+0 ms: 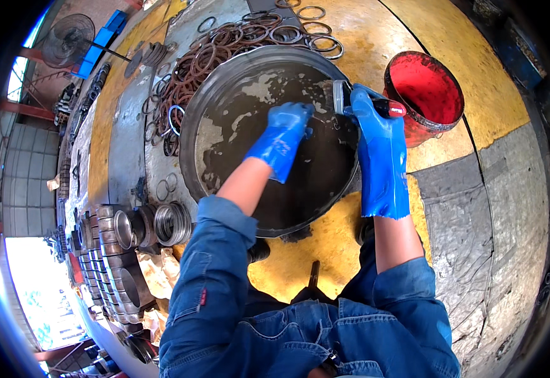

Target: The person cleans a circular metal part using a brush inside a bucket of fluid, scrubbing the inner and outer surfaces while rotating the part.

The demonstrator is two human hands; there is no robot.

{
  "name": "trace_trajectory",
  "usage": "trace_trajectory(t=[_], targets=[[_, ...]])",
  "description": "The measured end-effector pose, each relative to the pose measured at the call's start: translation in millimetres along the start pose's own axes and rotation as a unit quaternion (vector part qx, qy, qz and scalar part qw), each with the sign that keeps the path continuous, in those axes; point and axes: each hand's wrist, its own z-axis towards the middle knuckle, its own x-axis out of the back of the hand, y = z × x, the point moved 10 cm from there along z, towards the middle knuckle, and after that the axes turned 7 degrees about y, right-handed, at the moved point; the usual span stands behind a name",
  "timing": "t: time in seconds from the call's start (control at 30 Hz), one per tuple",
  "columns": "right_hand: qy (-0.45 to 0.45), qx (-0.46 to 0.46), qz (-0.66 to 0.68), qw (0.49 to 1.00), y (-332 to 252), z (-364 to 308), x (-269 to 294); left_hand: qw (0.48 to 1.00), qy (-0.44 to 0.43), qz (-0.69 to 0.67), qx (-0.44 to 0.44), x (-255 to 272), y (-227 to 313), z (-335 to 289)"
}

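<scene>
A wide, round dark metal basin holds murky liquid with pale patches of foam on it. My left hand, in a blue rubber glove, is over the middle of the liquid. Its fingers are curled, and whatever they hold is hidden. At the basin's right rim my right hand, gloved in blue too, is closed round a brush with a black and red handle. The brush's grey rectangular head points left over the basin, apart from my left hand.
A red bucket stands right of the basin. Many rusty metal rings lie heaped beyond its far left side. Stacked metal cylinders and shiny rings are at the left. A fan stands far left.
</scene>
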Motion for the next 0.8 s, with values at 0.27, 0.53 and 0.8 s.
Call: trace_trajectory(t=[0.27,0.53,0.8], targets=[[-0.001,-0.010,0.031,0.999,2,2,0,0.995,-0.079,0.062,-0.010,-50,38,37],[-0.030,-0.004,0.039,0.999,6,-6,-12,0.980,-0.118,0.123,-0.107,-66,35,-21],[-0.099,-0.021,-0.006,0.995,56,-13,-39,0.959,-0.231,0.107,-0.123,-50,13,-118]])
